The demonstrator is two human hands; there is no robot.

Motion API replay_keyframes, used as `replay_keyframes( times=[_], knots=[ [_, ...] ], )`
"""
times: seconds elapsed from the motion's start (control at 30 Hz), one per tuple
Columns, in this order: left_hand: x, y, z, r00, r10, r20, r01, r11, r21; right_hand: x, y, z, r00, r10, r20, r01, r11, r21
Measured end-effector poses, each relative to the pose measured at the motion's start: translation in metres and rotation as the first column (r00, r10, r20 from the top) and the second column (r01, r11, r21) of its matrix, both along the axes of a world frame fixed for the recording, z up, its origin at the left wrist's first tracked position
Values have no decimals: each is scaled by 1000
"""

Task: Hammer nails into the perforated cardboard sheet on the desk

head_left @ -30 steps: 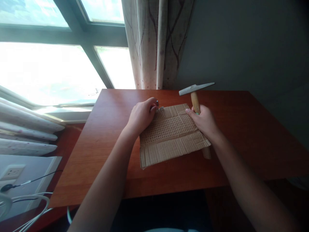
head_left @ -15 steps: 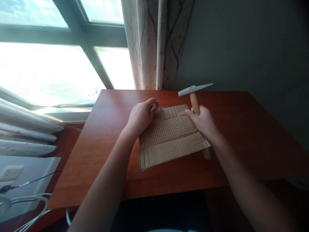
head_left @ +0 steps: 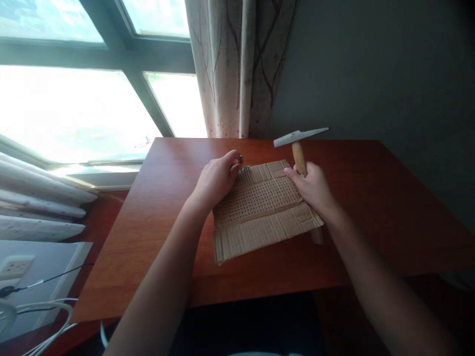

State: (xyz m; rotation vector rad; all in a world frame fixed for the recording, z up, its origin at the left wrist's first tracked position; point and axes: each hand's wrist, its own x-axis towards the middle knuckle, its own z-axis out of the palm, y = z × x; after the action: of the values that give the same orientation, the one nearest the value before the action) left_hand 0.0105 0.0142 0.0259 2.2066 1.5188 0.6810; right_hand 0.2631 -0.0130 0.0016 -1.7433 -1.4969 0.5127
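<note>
A piece of brown corrugated cardboard (head_left: pixel 267 222) lies slightly raised and tilted on the desk, with rows of small holes punched across it. My left hand (head_left: pixel 217 178) is closed at its far left edge around a small metal pronged punch (head_left: pixel 245 169). Only the punch's end and several dark prongs show; the fingers hide the rest. In my right hand (head_left: pixel 313 185) is a hammer (head_left: pixel 299 157), gripped by its wooden handle, with its pale metal head up. The right thumb lies by the cardboard's right edge, and the handle's lower end shows beneath the sheet.
The reddish-brown wooden desk (head_left: pixel 148 237) carries the work. Behind it hang a patterned curtain (head_left: pixel 230 74) and a grey wall (head_left: pixel 371 74). A bright window (head_left: pixel 74 113) fills the left. White cables (head_left: pixel 55 316) and a wall socket (head_left: pixel 17 267) are at lower left.
</note>
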Motion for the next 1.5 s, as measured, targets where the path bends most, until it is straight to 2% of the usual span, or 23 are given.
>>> replay_keyframes(
  times=[0.23,0.53,0.77,1.0,1.1,1.2,1.37,1.5],
  knots=[
    [0,1,-3,1000,-5,-24,4,1000,-6,-1,2,-1,1000,-4,23,5,1000,-16],
    [3,-1,-7,998,21,-57,-18,998,61,-2,1,-2,999,-4,38,4,1000,-5],
    [6,-4,-6,996,38,-83,-33,997,66,-2,-1,-1,998,-19,62,19,1000,-5],
    [6,-5,-6,994,47,-101,-39,997,73,4,0,2,982,6,186,-8,1000,7],
    [6,-4,-7,994,46,-98,-39,997,70,6,1,14,962,10,272,-36,995,92],
    [6,-3,-9,995,44,-91,-38,996,75,3,-1,34,936,84,341,-140,980,143],
    [5,-3,-10,996,44,-80,-37,996,76,-15,-4,71,892,276,358,-305,952,25],
    [5,-3,-10,996,54,-66,-49,996,72,-32,-2,89,838,379,394,-386,920,-64]
  ],
)
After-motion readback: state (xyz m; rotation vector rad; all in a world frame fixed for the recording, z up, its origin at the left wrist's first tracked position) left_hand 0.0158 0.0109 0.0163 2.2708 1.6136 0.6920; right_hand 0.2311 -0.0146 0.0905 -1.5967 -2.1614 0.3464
